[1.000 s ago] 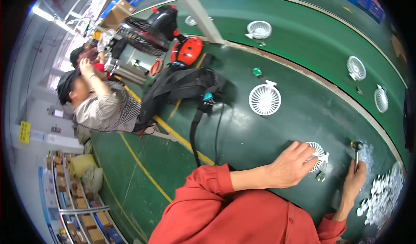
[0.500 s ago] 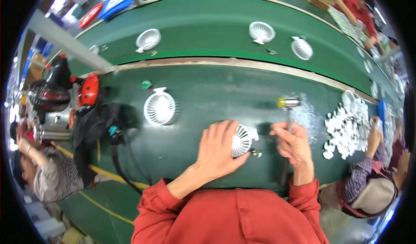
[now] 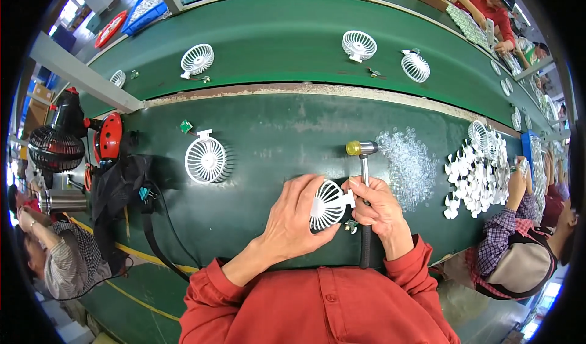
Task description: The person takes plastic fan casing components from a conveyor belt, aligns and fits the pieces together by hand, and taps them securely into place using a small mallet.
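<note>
My left hand [image 3: 294, 213] is wrapped round a white round fan cage [image 3: 329, 202], held just above the green table in front of me. My right hand [image 3: 379, 210] grips a hammer [image 3: 365, 182], whose yellow-tipped metal head points away from me and whose dark handle runs down under the palm. The right thumb and index finger meet at the white tab on the cage's right side; anything tiny between them is too small to make out. A small green circuit board [image 3: 350, 226] hangs or lies just below the tab.
Another white fan cage [image 3: 206, 159] with a green board [image 3: 186, 126] lies left. Clear small pieces [image 3: 408, 170] and white parts [image 3: 479, 176] are heaped right. More cages [image 3: 359, 45] sit on the far green belt [image 3: 274, 36]. A black fan [image 3: 58, 142] stands left; co-workers sit on both sides.
My right hand has moved left with the hammer, and its fingertips have come to the cage's tab. The cage is tilted up slightly in my left hand. The whole view has shifted a little.
</note>
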A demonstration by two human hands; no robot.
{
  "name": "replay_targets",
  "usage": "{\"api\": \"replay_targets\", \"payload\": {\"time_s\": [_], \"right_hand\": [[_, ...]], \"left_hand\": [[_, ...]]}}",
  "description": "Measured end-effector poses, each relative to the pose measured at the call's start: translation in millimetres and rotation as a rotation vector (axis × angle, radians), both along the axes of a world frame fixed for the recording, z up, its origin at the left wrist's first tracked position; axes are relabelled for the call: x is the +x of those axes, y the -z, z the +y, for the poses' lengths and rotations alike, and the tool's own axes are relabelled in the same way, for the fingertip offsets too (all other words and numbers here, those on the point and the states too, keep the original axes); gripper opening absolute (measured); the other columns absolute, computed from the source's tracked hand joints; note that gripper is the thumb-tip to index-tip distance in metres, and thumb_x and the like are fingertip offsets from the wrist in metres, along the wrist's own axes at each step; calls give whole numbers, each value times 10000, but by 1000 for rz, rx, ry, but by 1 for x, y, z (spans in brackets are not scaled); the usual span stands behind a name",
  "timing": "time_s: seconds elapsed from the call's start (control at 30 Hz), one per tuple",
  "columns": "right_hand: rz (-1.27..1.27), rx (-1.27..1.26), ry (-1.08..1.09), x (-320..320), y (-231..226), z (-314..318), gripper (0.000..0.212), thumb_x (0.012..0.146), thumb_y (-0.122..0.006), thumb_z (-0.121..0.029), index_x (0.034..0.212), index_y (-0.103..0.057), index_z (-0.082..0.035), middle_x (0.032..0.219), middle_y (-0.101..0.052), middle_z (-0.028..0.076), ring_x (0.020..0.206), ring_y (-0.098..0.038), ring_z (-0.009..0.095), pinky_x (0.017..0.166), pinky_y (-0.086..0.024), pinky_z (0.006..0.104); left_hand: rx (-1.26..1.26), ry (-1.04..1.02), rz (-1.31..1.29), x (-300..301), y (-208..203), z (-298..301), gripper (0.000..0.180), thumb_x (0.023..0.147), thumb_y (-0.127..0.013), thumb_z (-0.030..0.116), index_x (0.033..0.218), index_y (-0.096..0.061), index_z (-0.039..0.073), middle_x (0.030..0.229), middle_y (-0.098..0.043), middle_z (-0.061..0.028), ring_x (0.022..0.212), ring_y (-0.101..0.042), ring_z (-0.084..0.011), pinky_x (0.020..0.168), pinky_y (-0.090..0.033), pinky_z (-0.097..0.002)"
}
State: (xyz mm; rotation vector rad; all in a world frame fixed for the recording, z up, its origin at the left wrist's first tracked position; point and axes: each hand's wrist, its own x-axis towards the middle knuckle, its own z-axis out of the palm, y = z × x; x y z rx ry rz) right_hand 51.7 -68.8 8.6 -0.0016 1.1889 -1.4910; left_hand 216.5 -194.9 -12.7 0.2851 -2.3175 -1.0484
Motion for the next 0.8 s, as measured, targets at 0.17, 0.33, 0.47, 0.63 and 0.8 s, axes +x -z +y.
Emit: {"api": "replay_targets", "payload": {"time_s": [0.17,0.33,0.47,0.63,0.8], "right_hand": [[13,-25,-12,0,2,-1,186,961,-623,-172,931,-646,10,481,-417,-47,319,-230,20,311,-191,214],[17,-87,13,2,8,1,180,964,-613,-153,934,-635,23,483,-425,-35,324,-239,21,315,-203,217],[35,-212,16,0,12,5,172,963,-604,-124,1006,-639,38,538,-487,-11,343,-266,18,332,-220,209],[200,16,-17,5,-9,-2,192,918,-643,-44,1083,-647,55,740,-647,54,392,-326,0,359,-227,195],[465,95,205,9,-14,-10,177,908,-666,-43,1051,-654,61,640,-589,13,383,-334,21,352,-232,214]], "left_hand": [[21,2,-14,0,-1,-2,790,649,-819,178,1311,-442,-31,1239,-491,-204,1069,-532,-391,867,-502,-446],[67,5,-44,-2,0,-5,790,650,-819,194,1315,-448,-19,1239,-497,-189,1080,-531,-378,870,-501,-442],[111,24,-71,-4,-1,-7,780,660,-814,212,1314,-452,-12,1239,-500,-183,1079,-530,-374,874,-499,-443],[55,-42,-126,-4,-6,-7,799,670,-824,248,1324,-443,-8,1236,-503,-179,1087,-525,-378,886,-497,-444],[239,0,-394,-14,-20,-25,768,773,-799,350,1345,-426,-1,1215,-550,-201,1098,-553,-347,944,-468,-422]]}}
